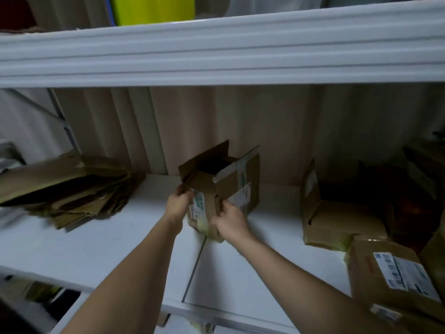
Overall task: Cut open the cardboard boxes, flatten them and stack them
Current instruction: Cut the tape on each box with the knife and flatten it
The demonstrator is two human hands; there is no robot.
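A small brown cardboard box (224, 186) stands on the white shelf (120, 249), its top flaps up and its inside dark. White labels and tape cover its front and right side. My left hand (179, 204) grips its left edge just below a flap. My right hand (230, 220) grips the front corner lower down. A pile of flattened cardboard (69, 189) lies at the left of the shelf.
At the right stand several more boxes: an opened one (337, 213), a labelled parcel (395, 276) at the front right edge, dark ones behind. A thick white upper shelf (216, 51) hangs overhead. A ribbed beige wall closes the back.
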